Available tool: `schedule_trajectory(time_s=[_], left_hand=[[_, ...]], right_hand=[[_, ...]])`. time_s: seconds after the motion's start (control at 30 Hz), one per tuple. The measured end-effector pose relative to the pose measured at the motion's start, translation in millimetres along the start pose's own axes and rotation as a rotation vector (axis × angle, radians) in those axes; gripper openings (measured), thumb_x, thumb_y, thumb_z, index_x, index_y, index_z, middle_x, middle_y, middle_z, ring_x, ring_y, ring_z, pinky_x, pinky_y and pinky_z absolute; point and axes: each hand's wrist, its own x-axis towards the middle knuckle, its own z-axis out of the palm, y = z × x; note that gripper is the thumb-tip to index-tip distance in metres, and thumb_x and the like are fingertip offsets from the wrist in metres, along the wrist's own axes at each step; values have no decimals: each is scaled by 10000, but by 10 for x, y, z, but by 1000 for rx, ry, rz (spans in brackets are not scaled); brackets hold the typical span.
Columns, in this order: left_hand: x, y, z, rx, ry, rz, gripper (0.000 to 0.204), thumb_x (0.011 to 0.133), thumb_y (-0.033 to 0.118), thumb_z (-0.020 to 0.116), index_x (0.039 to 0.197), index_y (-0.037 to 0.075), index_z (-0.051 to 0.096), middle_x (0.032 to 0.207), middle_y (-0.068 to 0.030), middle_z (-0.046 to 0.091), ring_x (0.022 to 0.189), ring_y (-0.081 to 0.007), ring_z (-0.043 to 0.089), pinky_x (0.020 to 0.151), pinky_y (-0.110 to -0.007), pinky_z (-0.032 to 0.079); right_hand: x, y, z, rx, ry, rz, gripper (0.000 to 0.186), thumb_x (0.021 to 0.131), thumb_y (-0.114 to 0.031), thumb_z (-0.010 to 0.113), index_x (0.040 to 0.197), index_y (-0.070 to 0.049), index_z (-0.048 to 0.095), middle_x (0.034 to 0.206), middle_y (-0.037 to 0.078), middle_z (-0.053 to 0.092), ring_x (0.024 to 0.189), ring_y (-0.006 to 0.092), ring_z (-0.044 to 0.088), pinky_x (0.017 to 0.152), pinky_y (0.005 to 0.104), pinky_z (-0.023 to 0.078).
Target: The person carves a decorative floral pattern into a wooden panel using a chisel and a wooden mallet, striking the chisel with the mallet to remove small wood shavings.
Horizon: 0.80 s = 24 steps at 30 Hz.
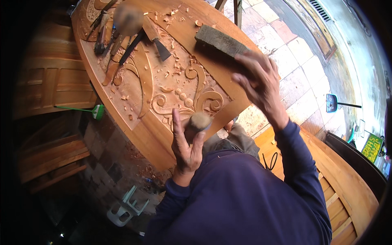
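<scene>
A large wooden panel (163, 134) carved with scrolls and leaves lies tilted before me. My left hand (185, 143) is wrapped around the round wooden handle of a chisel (199, 121), held against the panel's near edge beside the scroll carving (204, 98). Its blade is hidden behind the hand. My right hand (257, 81) is raised over the panel's right edge and grips one end of a dark rectangular wooden block (220, 40), which sticks out up and to the left.
Several chisels and tools (122, 36) lie at the panel's far end among wood chips (171, 61). Stacked wooden doors (49, 81) stand at left, with a green-headed brush (97, 111). A white plastic frame (126, 206) lies below. Tiled floor (302, 69) is at right.
</scene>
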Motion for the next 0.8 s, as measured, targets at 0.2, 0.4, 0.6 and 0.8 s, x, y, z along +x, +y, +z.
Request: schedule_trajectory(time_s=[0.2, 0.4, 0.6, 0.8], left_hand=[[384, -24, 142, 284, -654, 517, 870, 973, 338, 739, 1619, -17, 276, 999, -166, 695, 756, -268, 696, 654, -379, 583], [332, -273, 509, 332, -1063, 670, 881, 993, 440, 644, 1667, 41, 241, 679, -27, 463, 588, -167, 552, 567, -349, 519], [419, -402, 855, 364, -699, 758, 784, 935, 267, 621, 1637, 59, 341, 794, -27, 479, 729, -170, 543, 605, -288, 500], [376, -634, 954, 302, -558, 708, 799, 920, 500, 680, 1573, 85, 480, 792, -20, 483, 679, -181, 537, 604, -322, 495]], right_hand=[[-930, -464, -328, 985, -408, 454, 571, 917, -498, 787, 1222, -27, 678, 1086, 112, 698, 997, 235, 691, 887, 365, 549], [-1175, -806, -814, 418, -900, 649, 424, 944, -243, 798, 1241, -8, 606, 1068, 122, 721, 995, 232, 708, 829, 394, 556], [-1261, -769, -835, 497, -475, 786, 403, 991, -141, 714, 1356, -5, 612, 909, 167, 682, 814, 292, 677, 746, 393, 533], [-1017, -703, -807, 440, -507, 768, 297, 985, -103, 703, 1263, 1, 696, 968, 159, 714, 884, 269, 698, 801, 365, 542]])
